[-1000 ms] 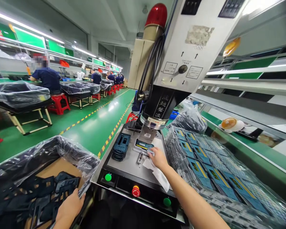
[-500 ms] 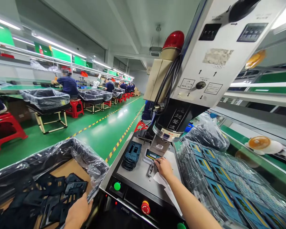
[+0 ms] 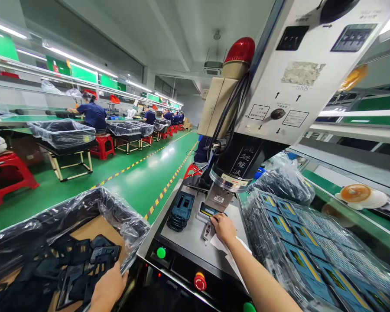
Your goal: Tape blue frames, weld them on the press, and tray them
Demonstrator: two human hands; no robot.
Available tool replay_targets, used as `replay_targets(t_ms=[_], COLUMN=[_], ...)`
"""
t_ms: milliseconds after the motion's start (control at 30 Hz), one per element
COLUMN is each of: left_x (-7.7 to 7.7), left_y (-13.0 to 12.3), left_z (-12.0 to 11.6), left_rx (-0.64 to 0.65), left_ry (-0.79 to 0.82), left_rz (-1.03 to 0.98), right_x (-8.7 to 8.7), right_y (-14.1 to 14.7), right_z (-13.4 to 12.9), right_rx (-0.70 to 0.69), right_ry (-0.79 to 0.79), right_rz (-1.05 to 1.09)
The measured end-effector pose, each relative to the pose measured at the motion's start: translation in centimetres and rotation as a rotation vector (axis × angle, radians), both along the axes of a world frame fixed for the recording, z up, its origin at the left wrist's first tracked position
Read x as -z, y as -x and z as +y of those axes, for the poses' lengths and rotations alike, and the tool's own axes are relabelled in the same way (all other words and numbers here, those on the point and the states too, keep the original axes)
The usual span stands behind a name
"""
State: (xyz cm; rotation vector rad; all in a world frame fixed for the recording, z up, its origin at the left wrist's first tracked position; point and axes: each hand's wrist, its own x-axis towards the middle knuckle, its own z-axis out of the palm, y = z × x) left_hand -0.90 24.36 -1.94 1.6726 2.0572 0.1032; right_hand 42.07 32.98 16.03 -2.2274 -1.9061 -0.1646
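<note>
My right hand [image 3: 223,228] rests at the edge of a small device with a yellow-and-blue label [image 3: 209,211], lying on the steel plate of an ultrasonic welder [image 3: 195,234]. A white cloth [image 3: 229,255] trails from under that hand. A stack of dark blue plastic frames [image 3: 182,211] stands to the left of the device. My left hand [image 3: 108,288] is at the rim of a plastic-lined carton [image 3: 123,221], next to loose black plastic frames [image 3: 105,253]. Its fingers are partly hidden, and what they hold is unclear.
Wrapped stacks of blue trays [image 3: 299,255] crowd the right of the welder. Its head [image 3: 237,164] hangs above the plate. A red emergency-stop button [image 3: 199,281] sits on the front panel. Co-workers [image 3: 91,115] sit along a distant bench beyond a green floor.
The whole view has swung and levelled as my head moved. Both hands stay in about the same places, and the cloth still trails from my right hand.
</note>
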Motion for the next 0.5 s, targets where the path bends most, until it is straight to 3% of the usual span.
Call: replay_targets(t_ms=[500], left_x=[-0.31], left_y=[-0.19], left_z=[-0.05], left_rx=[0.003], left_ry=[-0.006], left_rz=[0.016], right_x=[0.79], right_y=[0.28], right_z=[0.19], right_rx=[0.016], right_ry=[-0.036], right_rz=[0.007])
